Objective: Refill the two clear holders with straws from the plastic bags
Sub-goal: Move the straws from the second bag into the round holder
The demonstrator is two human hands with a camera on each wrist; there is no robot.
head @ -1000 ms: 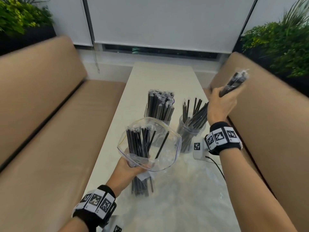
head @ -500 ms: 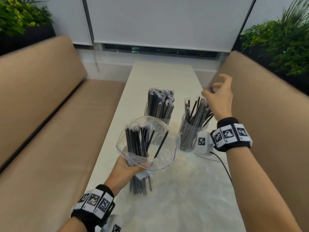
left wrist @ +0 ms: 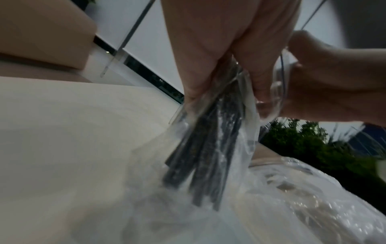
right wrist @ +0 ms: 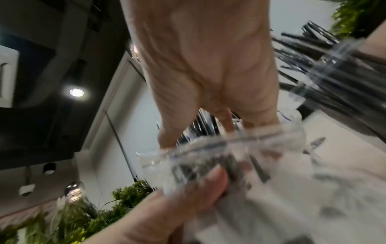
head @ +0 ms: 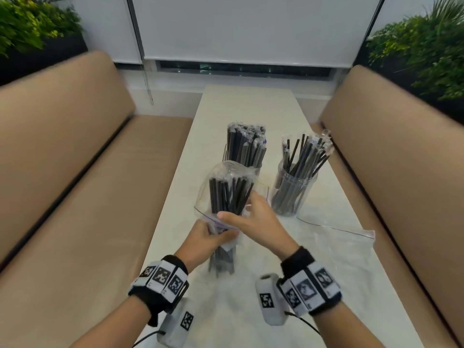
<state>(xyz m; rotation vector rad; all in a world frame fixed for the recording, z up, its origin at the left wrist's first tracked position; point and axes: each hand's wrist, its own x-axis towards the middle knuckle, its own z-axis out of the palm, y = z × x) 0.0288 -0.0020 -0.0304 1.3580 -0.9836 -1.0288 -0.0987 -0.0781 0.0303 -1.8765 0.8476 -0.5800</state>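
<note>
My left hand (head: 208,237) grips a clear plastic bag (head: 226,177) of black straws (head: 226,194) around its middle, upright above the table's near end. My right hand (head: 237,207) reaches into the bag's mouth, thumb in front and fingers behind the straws, closing on them. The left wrist view shows the left hand (left wrist: 219,66) squeezing the straws (left wrist: 208,148) through the plastic. Two clear holders stand beyond: the back holder (head: 244,151) is packed with straws, the right holder (head: 293,189) has a looser bunch fanning out.
An empty clear bag (head: 334,237) lies flat on the white table (head: 246,106) by the right holder. Tan benches run along both sides, left bench (head: 75,197) and right bench (head: 401,172). Plants (head: 426,51) sit behind the backrests.
My right hand held a bunch of straws over the right holder, let it go there, then came back and reached into the bag. The left hand kept holding the bag.
</note>
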